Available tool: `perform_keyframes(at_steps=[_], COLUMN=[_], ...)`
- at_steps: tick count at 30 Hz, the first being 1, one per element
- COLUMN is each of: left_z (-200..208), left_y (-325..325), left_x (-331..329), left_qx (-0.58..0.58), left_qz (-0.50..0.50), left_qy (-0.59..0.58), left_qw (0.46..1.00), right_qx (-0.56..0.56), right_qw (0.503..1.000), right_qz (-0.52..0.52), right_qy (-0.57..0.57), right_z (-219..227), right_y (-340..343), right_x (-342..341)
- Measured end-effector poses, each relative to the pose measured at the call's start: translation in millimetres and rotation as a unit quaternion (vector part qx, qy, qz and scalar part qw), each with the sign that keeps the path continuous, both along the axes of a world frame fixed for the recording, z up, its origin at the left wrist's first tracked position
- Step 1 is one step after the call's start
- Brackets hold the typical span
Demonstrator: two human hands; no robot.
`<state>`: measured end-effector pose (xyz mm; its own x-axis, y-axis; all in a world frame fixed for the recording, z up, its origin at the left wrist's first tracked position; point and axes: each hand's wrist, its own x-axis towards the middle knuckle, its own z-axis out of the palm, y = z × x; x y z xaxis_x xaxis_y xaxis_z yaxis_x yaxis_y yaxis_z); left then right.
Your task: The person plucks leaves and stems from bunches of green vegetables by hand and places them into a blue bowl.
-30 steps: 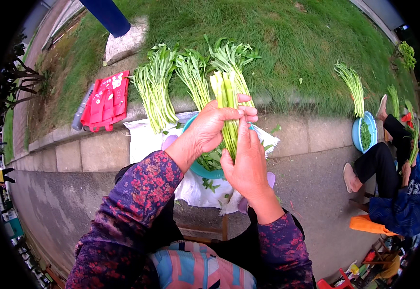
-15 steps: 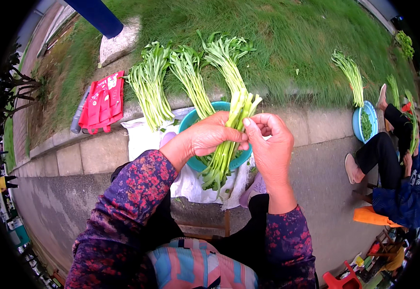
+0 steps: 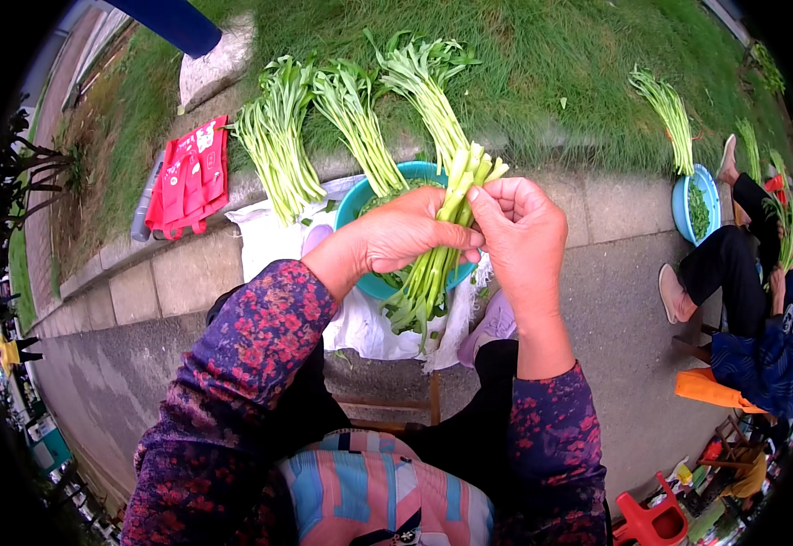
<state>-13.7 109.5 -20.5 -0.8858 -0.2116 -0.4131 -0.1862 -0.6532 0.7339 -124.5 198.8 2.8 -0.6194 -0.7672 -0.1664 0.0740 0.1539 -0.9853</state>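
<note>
My left hand [image 3: 415, 227] is closed round a bunch of leafy green stalks [image 3: 430, 280], which looks like water spinach. The cut ends point up and to the right, and the leaves hang down. My right hand [image 3: 526, 238] pinches at the stalk ends with thumb and forefinger; its other fingers are curled and partly hidden. Below both hands stands a turquoise basin [image 3: 349, 202] with chopped greens [image 3: 396, 196] inside, on a white sack [image 3: 365, 338]. Beyond it lie three bunches of long greens: a left one [image 3: 278, 150], a middle one [image 3: 360, 132] and a right one [image 3: 428, 96].
A red bag [image 3: 187, 177] and a grey cylinder [image 3: 146, 202] lie on the kerb at left, near a blue post [image 3: 171, 23]. At right, a seated person [image 3: 733, 273] holds greens beside a blue basin [image 3: 679, 214]. A red stool [image 3: 649, 520] stands at lower right.
The held bunch and my right hand have shifted slightly to the right. The stalk ends are now closer under my right fingers. The whole view has tilted a little.
</note>
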Motion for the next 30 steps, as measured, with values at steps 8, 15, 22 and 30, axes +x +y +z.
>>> perform_keyframes(at_steps=[8,15,22,30], left_z=[6.5,3.5,5.5,6.9], left_y=[-7.8,-10.2,-8.7,-17.9], left_x=[1.6,0.7,2.6,2.2], left_qx=[0.109,0.172,0.124,0.099], left_qz=[0.02,-0.004,-0.039,0.018], left_qy=[0.016,0.047,0.011,0.017], left_qw=[0.994,0.984,0.991,0.995], right_qx=[-0.01,-0.022,0.034,0.01], right_qw=[0.998,0.997,0.996,0.992], right_qz=[-0.039,-0.027,0.064,0.021], right_qy=[0.039,-0.067,-0.045,-0.123], right_z=[6.1,9.5,3.6,9.7], right_y=[2.9,3.2,5.7,8.8], right_x=[-16.6,-21.1,-17.3,-30.2])
